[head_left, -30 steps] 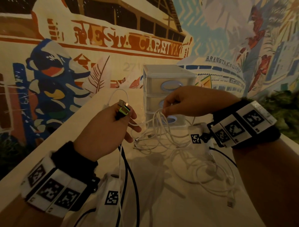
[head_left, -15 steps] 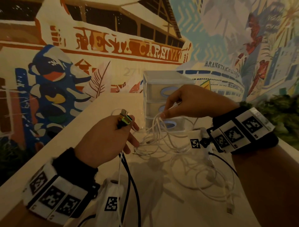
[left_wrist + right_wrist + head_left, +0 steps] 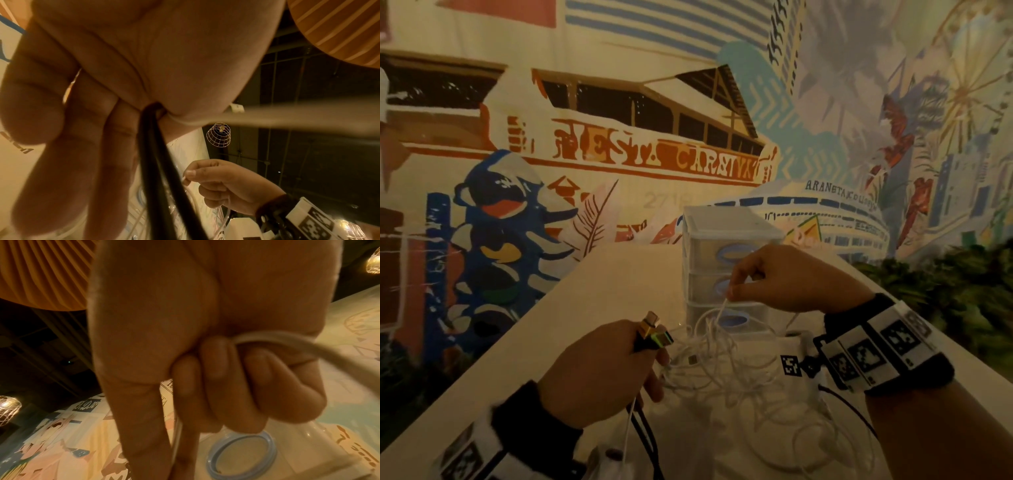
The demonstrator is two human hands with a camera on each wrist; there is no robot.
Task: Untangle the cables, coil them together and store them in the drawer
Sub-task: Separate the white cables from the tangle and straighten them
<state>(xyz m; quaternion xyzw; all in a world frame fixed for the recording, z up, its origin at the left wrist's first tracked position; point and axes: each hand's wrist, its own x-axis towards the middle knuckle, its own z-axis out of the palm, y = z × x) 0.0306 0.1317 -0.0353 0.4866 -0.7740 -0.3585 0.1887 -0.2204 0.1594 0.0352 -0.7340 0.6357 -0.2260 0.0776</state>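
The person stands over a pale surface (image 3: 599, 301) set against a painted mural wall (image 3: 619, 144). Their left hand (image 3: 599, 373) is closed around a black cable (image 3: 156, 162), its fingers curled tight, with the cable's connector ends (image 3: 654, 334) sticking up above the knuckles, one of them edged in bright green. The black cable hangs down below the fist in two strands, and a thin white strand runs down out of the same grip beside them.

The right hand (image 3: 791, 279) is raised a little higher and further back, in front of the drawers. Thumb and forefinger pinch a white cable (image 3: 717, 315), while the other fingers (image 3: 216, 363) fold in around it, as the right wrist view shows. From that pinch the strand drops into the white cable tangle (image 3: 722, 363), a loose mass of loops lying on the surface between the two hands and spreading toward the near right.

Behind the tangle stands a small translucent drawer unit (image 3: 722, 240) with three stacked drawers, each with an oval blue-rimmed handle (image 3: 240, 456); all three look closed from here. Both wrists wear black bands carrying white blocks printed with square black markers (image 3: 866, 353). A warm orange lampshade (image 3: 41, 272) hangs overhead.
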